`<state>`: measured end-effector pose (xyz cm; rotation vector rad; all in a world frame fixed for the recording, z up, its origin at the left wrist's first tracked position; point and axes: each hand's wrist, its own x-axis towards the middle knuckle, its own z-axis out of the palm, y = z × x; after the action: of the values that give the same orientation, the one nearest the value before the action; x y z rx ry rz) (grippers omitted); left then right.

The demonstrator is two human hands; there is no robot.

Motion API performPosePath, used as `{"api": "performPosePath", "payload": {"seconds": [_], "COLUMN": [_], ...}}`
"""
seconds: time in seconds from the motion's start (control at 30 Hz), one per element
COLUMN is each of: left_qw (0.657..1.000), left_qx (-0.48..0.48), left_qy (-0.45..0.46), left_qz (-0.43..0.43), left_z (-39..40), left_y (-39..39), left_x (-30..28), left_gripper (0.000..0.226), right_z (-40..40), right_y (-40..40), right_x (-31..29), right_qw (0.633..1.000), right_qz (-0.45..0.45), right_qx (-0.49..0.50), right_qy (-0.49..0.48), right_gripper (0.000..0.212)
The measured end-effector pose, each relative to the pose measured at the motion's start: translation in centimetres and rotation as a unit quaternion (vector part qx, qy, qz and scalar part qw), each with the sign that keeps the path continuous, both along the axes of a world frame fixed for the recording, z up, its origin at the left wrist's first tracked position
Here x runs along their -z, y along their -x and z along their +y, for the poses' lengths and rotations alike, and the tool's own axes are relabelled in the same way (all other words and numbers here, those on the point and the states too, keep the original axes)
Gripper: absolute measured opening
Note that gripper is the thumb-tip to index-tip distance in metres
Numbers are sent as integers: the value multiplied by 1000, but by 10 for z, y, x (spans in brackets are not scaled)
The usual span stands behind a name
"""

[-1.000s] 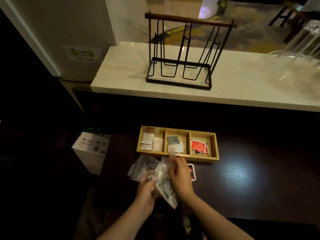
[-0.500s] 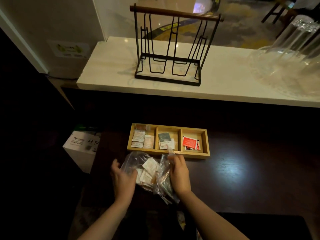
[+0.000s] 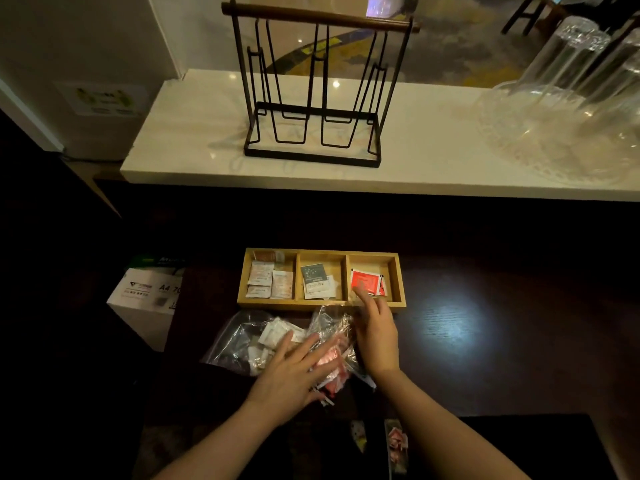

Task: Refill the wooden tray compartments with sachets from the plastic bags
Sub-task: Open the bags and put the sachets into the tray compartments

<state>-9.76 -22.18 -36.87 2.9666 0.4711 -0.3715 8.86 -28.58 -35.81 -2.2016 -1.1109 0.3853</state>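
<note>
A wooden tray (image 3: 266, 303) with three compartments lies on the dark table. Its left compartment holds white sachets (image 3: 266, 280), the middle one grey-and-white sachets (image 3: 315, 280), the right one red sachets (image 3: 365, 282). Clear plastic bags lie just in front of the tray: one with white sachets (image 3: 242, 341), one with red sachets (image 3: 332, 362). My left hand (image 3: 294, 372) lies flat, fingers spread, on the bags. My right hand (image 3: 375, 327) reaches over the tray's front rim, its fingertips at the red sachets in the right compartment. Whether it pinches one is hidden.
A white paper box (image 3: 145, 299) stands left of the table. Behind the tray runs a pale marble counter (image 3: 194, 133) with a black wire rack (image 3: 311, 98) and upturned glasses (image 3: 571, 74) on a clear tray. A few loose sachets (image 3: 394, 441) lie by my right forearm.
My right hand left the bags and moved forward to the tray's right compartment. My left hand shifted right and spread flat on top of the bags. A red-sachet bag now shows.
</note>
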Motion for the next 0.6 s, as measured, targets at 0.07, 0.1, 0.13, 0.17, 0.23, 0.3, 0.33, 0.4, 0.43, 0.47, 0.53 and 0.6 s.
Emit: {"api": "performPosePath", "payload": {"seconds": [0.07,0.1,0.13,0.17,0.23,0.3,0.33,0.4,0.43,0.47,0.53,0.6], "left_qw": [1000,1000,1000,999,999,998,997,997,997,997,995,994], "left_qx": [0,-7,-18,-28,-42,-53,-56,-60,-63,-69,-86,-101], "left_qy": [9,11,14,18,23,33,37,43,42,40,43,42], "left_qz": [5,2,-1,-5,-18,-29,-30,-21,-16,-14,-11,-2], "left_z": [1,1,0,-1,-2,-2,-2,-2,-3,-4,-4,-3], "left_y": [-7,-10,-13,-16,-21,-25,-27,-30,-30,-31,-33,-36], "left_x": [-2,-3,-4,-5,-5,-5,-5,-8,-8,-9,-7,-9], "left_gripper": [86,85,84,83,82,81,81,82,83,83,82,80], "right_z": [0,0,0,-1,-3,-6,-8,-12,-15,-16,-18,-18], "right_y": [-7,-10,-13,-16,-23,-32,-38,-48,-53,-58,-65,-70], "right_x": [-1,-2,-5,-8,-13,-19,-22,-28,-29,-32,-34,-39], "right_qw": [999,997,992,985,974,975,978,981,980,979,978,975], "right_qz": [40,77,122,163,213,208,197,190,193,198,190,186], "right_qx": [18,31,41,49,55,62,61,49,40,33,18,16], "right_qy": [-2,-5,-12,-25,-47,-51,-42,-7,12,36,88,125], "right_gripper": [74,77,83,87,85,72,66,58,56,55,43,25]}}
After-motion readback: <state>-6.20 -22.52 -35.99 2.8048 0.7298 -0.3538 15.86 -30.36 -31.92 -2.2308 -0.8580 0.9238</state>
